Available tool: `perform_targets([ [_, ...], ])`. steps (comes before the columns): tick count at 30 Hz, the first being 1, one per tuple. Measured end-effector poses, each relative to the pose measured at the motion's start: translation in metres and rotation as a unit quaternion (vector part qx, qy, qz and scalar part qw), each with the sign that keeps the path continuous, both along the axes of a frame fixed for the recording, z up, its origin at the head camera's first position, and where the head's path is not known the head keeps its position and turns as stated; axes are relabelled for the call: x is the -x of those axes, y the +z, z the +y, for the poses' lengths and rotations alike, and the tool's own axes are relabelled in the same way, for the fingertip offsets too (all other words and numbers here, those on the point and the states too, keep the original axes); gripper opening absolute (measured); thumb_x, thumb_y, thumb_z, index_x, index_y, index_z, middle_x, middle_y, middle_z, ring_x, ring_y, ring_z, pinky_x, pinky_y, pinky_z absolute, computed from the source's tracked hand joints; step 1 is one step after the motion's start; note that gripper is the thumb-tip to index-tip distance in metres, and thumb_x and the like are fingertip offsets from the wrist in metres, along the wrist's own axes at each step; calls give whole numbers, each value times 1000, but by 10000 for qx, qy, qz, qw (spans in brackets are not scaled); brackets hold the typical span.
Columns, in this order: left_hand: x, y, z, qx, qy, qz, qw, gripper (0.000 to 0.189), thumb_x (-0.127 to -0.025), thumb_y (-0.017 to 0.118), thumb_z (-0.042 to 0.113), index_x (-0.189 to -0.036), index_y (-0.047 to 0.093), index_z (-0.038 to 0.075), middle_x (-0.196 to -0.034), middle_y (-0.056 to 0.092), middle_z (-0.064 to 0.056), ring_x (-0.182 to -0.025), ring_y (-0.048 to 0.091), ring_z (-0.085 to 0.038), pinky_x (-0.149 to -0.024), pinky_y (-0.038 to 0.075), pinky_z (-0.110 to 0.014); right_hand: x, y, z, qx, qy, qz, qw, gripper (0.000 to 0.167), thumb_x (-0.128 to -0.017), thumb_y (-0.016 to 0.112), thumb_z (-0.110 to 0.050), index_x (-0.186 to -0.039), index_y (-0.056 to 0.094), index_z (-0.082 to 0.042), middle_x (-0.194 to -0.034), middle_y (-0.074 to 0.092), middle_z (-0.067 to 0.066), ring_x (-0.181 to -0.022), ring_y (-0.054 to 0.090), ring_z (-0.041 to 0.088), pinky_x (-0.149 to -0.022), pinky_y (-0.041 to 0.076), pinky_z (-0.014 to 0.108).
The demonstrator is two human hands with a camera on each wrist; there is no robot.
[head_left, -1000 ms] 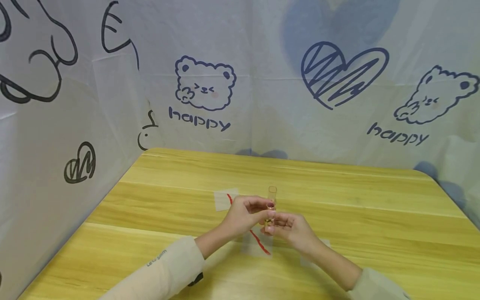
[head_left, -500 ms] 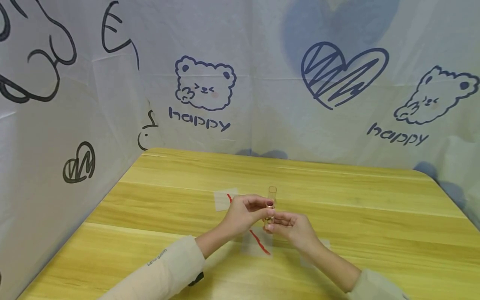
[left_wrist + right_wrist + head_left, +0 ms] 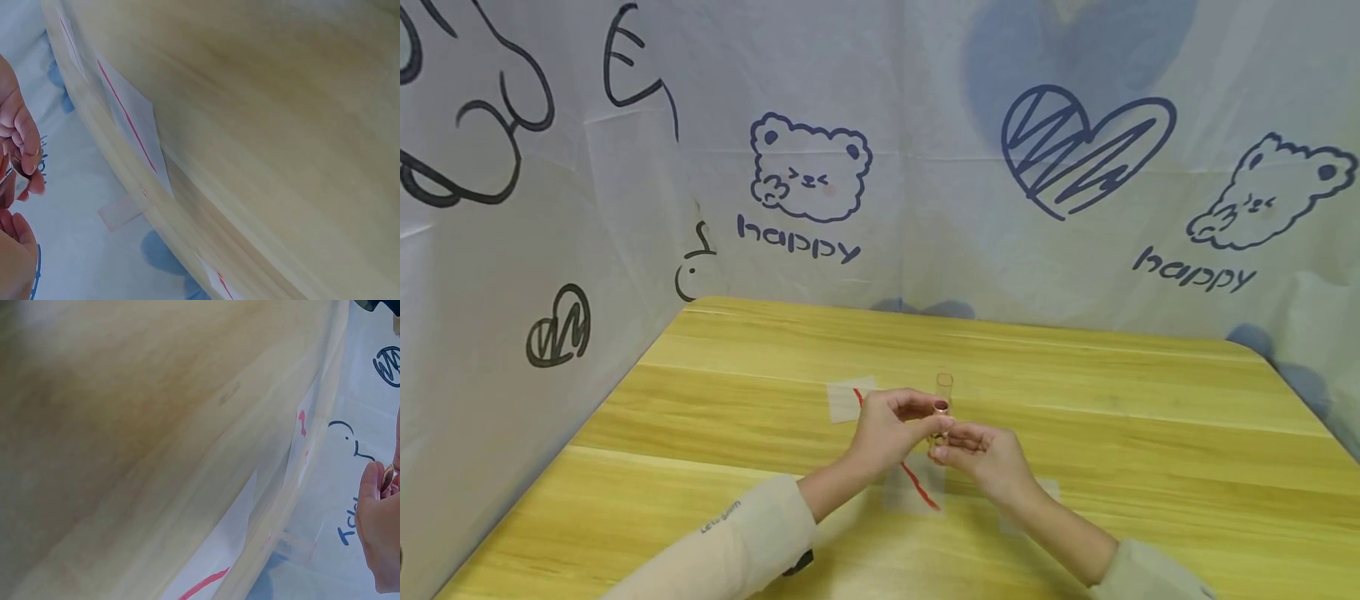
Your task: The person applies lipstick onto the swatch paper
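In the head view both hands meet over the table around a small gold-coloured lipstick. Its dark red tip shows at the upper opening of the tube. My left hand pinches the upper part between thumb and fingers. The lower part is pinched by my right hand, with the thumb on the near side. Just behind the fingers a clear tube-shaped cap stands upright on the table, its lower part hidden. Both wrist views catch the hands only at the frame's edge; the clear cap appears in the left one.
A paper slip with a red streak lies left of the cap. Another paper with a red line lies below the hands. A third paper is partly under the right forearm. Cloth walls with drawings border the wooden table.
The lipstick has risen slightly, and my right thumb and fingers have shifted up a little with it. My left hand has stayed almost in place. The cap and papers have not moved.
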State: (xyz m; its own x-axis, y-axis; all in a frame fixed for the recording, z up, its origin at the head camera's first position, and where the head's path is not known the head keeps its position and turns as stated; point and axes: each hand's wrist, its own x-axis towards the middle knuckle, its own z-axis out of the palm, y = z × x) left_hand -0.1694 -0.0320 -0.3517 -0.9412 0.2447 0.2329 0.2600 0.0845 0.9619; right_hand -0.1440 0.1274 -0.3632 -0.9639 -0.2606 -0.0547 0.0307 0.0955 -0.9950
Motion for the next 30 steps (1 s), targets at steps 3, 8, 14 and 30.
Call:
perform_targets([
  [3, -1, -1, 2, 4, 112, 24, 9999, 20, -79, 73, 10, -95, 70, -2, -96, 71, -18, -89, 69, -26, -73, 55, -19, 0, 0, 1, 25, 2, 61, 10000, 43, -86, 64, -6, -120, 50, 17, -109, 63, 28, -85, 69, 8, -82, 55, 25],
  [8, -3, -2, 5, 60, 291, 157, 9994, 21, -79, 73, 13, -95, 71, -1, -93, 71, -18, -88, 69, -27, -71, 55, -18, -1, 0, 1, -27, -12, 102, 9999, 42, -86, 64, -7, -119, 51, 17, -107, 64, 27, -84, 68, 6, -81, 55, 24],
  [14, -6, 1, 7, 12, 231, 267, 9994, 22, -80, 72, 10, -97, 70, -3, -95, 70, -20, -89, 68, -29, -78, 56, -24, 0, -1, 4, -118, -4, 59, 9999, 42, -86, 64, -8, -119, 52, 16, -105, 66, 23, -84, 68, 7, -82, 55, 24],
  [30, 27, -5, -3, 398, -88, 437, 9982, 29, -81, 71, 13, -108, 67, 1, -110, 67, -19, -100, 65, -28, -88, 53, -35, 5, 5, 15, -486, -507, 95, 9975, 37, -84, 66, -6, -113, 56, 14, -105, 67, 22, -83, 68, 8, -80, 55, 23],
])
